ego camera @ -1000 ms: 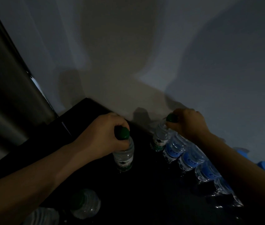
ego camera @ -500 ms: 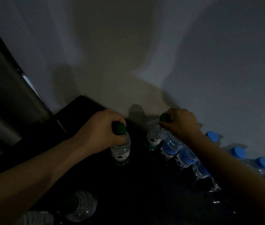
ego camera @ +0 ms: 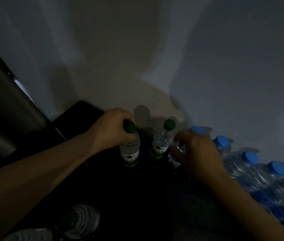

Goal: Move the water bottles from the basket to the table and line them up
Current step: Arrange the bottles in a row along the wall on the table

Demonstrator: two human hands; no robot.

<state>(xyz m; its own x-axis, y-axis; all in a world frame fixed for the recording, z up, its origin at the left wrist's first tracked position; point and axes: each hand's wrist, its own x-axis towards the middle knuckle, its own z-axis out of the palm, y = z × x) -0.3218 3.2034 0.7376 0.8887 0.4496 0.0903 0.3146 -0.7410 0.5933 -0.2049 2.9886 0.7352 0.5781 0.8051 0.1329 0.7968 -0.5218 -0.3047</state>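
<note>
Bottle with a green cap [ego camera: 130, 145], upright on the dark desk [ego camera: 155, 197] a little in from its far edge, clamped at the neck by the left hand [ego camera: 110, 131] — fingers wrapped just under the cap, forearm stretching back toward the near left corner. Second green-capped bottle [ego camera: 163, 139] just to its right, upright, close against the far edge by the wall [ego camera: 137, 58], nothing touching it. Right hand [ego camera: 196, 152] just beside that bottle, fingers spread and loosely curled, gripping nothing; blurred, so contact with the clear bottle partly hidden beneath it cannot be told. Row of blue-capped bottles [ego camera: 245, 164] running from behind the right hand along the far edge toward the right corner, packed side by side and touching, four blue caps showing, the nearest half hidden by the hand. Another clear bottle [ego camera: 81, 220] with a dark cap low down at the near left corner, seen from above, and the pale shoulder of one more [ego camera: 28, 234] at the very bottom beside it — whether these stand in a basket cannot be told in the dim light. Grey vertical surface [ego camera: 4, 110] beyond the desk's left edge, with a thin bright gap where it meets the wall. Shadows of the arms and bottles cast across the wall above the far edge.
</note>
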